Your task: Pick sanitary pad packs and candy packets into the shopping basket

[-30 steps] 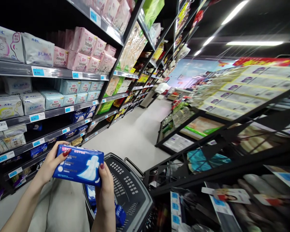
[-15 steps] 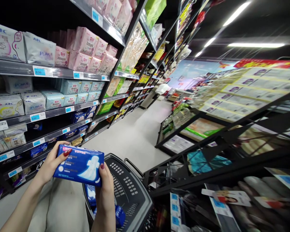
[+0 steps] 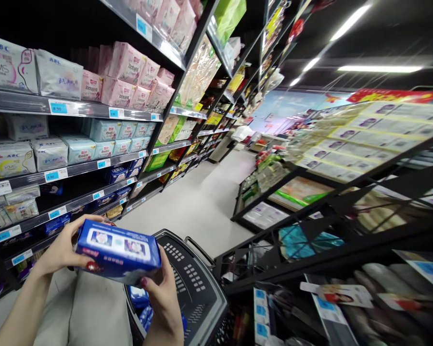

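Observation:
Between my two hands is a blue pack of sanitary pads [image 3: 120, 247], tilted so that a narrow side with a white panel and small pictures faces up. My left hand [image 3: 63, 245] grips its left end, thumb on the near side and fingers around the back. At the right end my right hand [image 3: 164, 288] holds it, thumb under the near lower edge. Below the pack is a black shopping basket [image 3: 195, 283] with a slotted rim. Blue packs [image 3: 140, 298] lie inside it, partly hidden by my right hand and forearm.
Shelves [image 3: 104, 114] with white, pink, pale blue and dark blue packs and price tags line the left. A grey aisle floor [image 3: 187, 202] runs ahead. On the right stand black racks [image 3: 296, 245] with boxed tissue-like goods [image 3: 350, 139] and socks or similar textiles [image 3: 378, 288].
Both hands have turned the blue pack from its broad front, with the pad picture, to a narrow side. My thumbs have moved to the lower near edge.

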`<control>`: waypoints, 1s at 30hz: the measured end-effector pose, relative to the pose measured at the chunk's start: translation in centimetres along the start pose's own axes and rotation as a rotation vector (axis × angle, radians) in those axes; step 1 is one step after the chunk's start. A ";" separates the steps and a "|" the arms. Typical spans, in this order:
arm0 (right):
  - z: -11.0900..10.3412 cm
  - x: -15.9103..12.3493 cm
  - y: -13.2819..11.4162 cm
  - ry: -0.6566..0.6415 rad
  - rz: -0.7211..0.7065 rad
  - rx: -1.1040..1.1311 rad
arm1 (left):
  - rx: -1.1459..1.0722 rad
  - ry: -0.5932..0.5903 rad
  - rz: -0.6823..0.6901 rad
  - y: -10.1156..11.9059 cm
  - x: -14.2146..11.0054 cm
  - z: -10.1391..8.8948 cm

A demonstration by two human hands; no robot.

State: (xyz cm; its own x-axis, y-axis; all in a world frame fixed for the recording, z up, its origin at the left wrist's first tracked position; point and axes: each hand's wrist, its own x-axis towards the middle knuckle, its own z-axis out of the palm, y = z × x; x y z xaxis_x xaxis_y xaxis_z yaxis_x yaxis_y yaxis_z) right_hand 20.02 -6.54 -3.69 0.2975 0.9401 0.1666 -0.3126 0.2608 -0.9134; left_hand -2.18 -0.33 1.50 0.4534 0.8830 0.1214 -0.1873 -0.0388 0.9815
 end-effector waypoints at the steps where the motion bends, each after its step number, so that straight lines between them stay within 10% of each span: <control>1: -0.3 -0.1 -0.2 -0.048 -0.021 0.005 | 0.044 -0.063 0.050 -0.1 -0.1 -0.6; 12: 0.2 -0.3 -2.0 -0.296 -0.287 -0.077 | 0.250 -0.223 0.388 -0.3 -0.6 -2.0; 30: 0.5 0.7 -0.3 -0.035 0.124 -0.056 | 0.129 0.057 -0.059 -0.9 1.0 0.0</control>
State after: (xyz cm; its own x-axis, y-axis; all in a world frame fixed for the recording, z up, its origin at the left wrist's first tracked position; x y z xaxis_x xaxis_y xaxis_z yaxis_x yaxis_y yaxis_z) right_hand 19.89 -5.81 -3.13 0.2272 0.9718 0.0630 -0.2944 0.1302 -0.9468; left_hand -1.55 0.59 0.77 0.4090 0.9107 0.0581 -0.0470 -0.0425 0.9980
